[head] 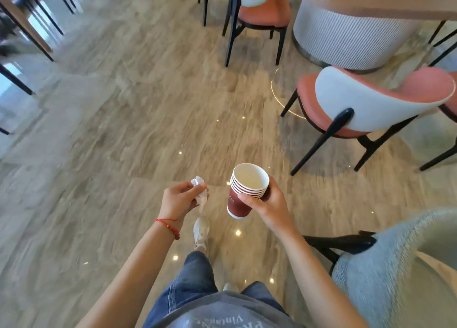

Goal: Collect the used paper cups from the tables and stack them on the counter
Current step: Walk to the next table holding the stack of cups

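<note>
Right hand has its grip wrapped round the cups, a nested stack at lower centre, mouth tipped toward upper left; left hand pinches a tissue; no table for them in sight yet.

Bare forearms, no sleeves showing. Red braided string bracelet with small beads on left wrist. Grey T-shirt, pale printed lettering across front, only partly readable. Blue denim jeans, visible seams. White shoe on forward foot.
</note>
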